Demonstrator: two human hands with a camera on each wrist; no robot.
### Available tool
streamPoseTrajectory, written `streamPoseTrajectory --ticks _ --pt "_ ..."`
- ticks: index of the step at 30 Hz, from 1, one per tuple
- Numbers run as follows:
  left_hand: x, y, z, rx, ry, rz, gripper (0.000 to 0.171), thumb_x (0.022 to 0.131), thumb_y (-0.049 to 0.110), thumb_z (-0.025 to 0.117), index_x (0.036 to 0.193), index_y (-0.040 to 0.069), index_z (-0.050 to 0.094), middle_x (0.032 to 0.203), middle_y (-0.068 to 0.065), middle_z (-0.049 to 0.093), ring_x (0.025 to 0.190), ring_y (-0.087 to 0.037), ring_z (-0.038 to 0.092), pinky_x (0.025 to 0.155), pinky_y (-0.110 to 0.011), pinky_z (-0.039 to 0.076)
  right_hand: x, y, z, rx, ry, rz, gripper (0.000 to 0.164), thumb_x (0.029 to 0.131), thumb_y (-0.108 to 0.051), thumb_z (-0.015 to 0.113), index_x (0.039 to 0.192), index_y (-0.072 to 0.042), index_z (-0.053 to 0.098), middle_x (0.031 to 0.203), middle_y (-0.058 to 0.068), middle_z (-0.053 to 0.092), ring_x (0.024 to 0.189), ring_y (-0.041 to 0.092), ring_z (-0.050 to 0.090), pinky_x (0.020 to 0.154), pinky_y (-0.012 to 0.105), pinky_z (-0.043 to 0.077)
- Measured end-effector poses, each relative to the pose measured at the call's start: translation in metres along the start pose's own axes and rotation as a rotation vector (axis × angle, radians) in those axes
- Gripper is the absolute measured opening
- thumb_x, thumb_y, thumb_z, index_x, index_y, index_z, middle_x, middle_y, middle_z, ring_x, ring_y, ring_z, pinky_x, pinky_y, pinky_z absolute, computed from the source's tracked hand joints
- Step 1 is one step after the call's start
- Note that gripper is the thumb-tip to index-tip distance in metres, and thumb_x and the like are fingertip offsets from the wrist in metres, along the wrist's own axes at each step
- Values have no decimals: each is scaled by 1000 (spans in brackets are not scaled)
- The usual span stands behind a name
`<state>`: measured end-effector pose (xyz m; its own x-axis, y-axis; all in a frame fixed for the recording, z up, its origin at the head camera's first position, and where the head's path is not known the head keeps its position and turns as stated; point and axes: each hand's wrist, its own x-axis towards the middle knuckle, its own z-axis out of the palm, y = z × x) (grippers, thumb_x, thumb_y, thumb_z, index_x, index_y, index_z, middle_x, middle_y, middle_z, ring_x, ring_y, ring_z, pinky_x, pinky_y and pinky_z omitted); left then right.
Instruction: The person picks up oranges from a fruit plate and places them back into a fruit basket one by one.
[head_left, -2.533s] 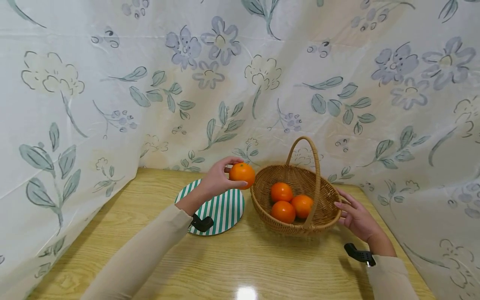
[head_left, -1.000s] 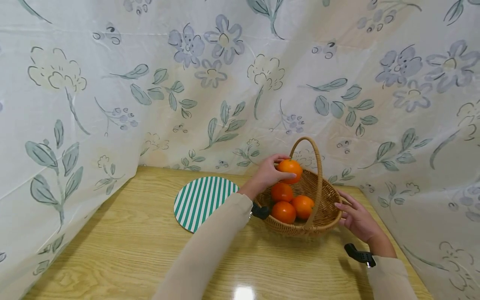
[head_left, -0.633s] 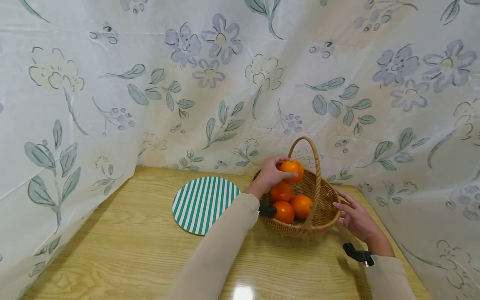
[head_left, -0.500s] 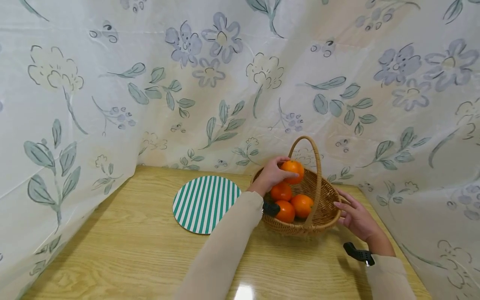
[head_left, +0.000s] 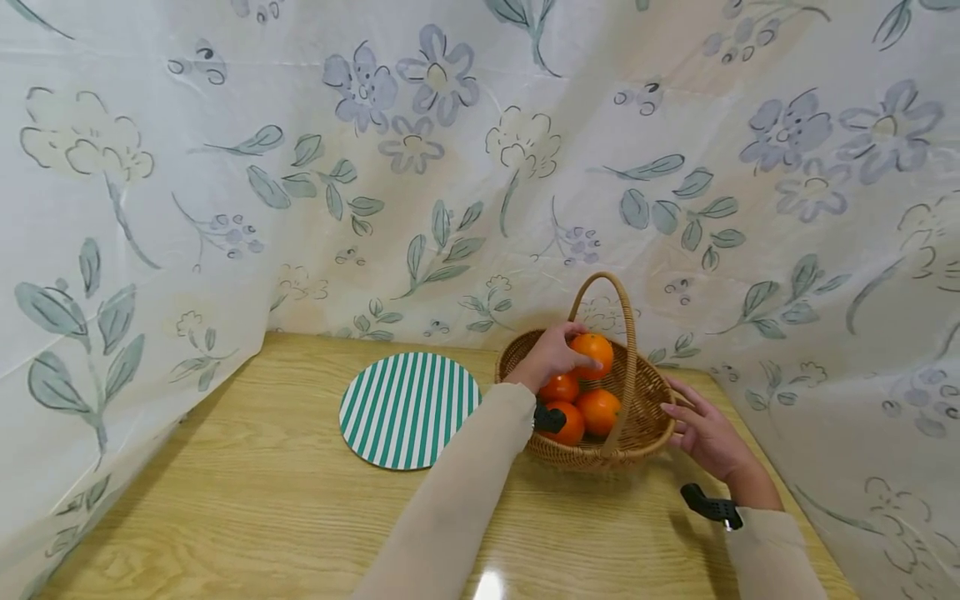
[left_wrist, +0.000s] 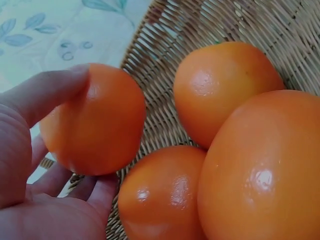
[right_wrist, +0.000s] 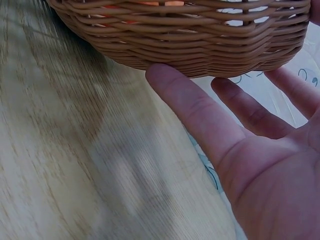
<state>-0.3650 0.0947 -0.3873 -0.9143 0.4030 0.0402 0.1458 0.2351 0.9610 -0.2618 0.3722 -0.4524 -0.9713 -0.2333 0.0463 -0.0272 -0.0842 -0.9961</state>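
My left hand (head_left: 553,357) holds an orange (head_left: 592,357) inside the back left of a wicker basket (head_left: 651,421), thumb on one side and fingers curled round the other. In the left wrist view this held orange (left_wrist: 97,120) is close beside three more oranges (left_wrist: 262,175) lying in the basket. The head view shows those lower oranges (head_left: 600,412) partly covered by the left hand and its wrist camera. At the basket's right side, my right hand (head_left: 708,433) grips the rim, thumb at the edge. Its other fingers (right_wrist: 200,112) reach under the woven wall in the right wrist view.
A round green-and-white striped mat (head_left: 408,410) lies on the wooden table (head_left: 262,500), left of the basket. The basket's tall handle (head_left: 628,333) arches over it, just right of the held orange. Floral cloth (head_left: 420,275) hangs behind and along both sides.
My left hand has carried the orange from over the striped mat rightward into the basket, and lowered it slightly in the last half second. The right hand has stayed at the basket's rim.
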Motion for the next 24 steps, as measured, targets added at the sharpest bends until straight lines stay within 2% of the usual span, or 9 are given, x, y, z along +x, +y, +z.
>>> streamPoseTrajectory --ticks 8,14,19,24 --pt "1 -2 7 144 16 32 61 79 15 90 134 17 62 139 -6 61 121 -25 59 108 -38 48 -2 -1 1 -14 14 1 64 109 -11 47 165 -13 14 136 -7 53 110 17 72 86 36 62" --pt "4 -2 11 332 -2 37 64 82 24 89 138 19 58 141 -3 60 123 -21 58 108 -34 49 -2 0 1 -23 24 -3 63 109 -12 47 164 -15 17 135 -8 54 110 16 72 86 36 62" --pt "5 -2 15 381 -46 35 63 84 24 87 139 18 58 140 -3 61 121 -21 60 104 -33 51 -4 2 1 -14 22 -5 62 109 -11 47 164 -14 18 135 -8 55 109 17 72 85 36 63" --pt "6 -2 14 451 -54 45 51 89 18 81 137 14 62 136 -6 64 123 -22 61 103 -31 51 -4 2 2 -32 32 7 61 109 -13 48 163 -16 20 135 -9 53 110 16 72 86 36 62"
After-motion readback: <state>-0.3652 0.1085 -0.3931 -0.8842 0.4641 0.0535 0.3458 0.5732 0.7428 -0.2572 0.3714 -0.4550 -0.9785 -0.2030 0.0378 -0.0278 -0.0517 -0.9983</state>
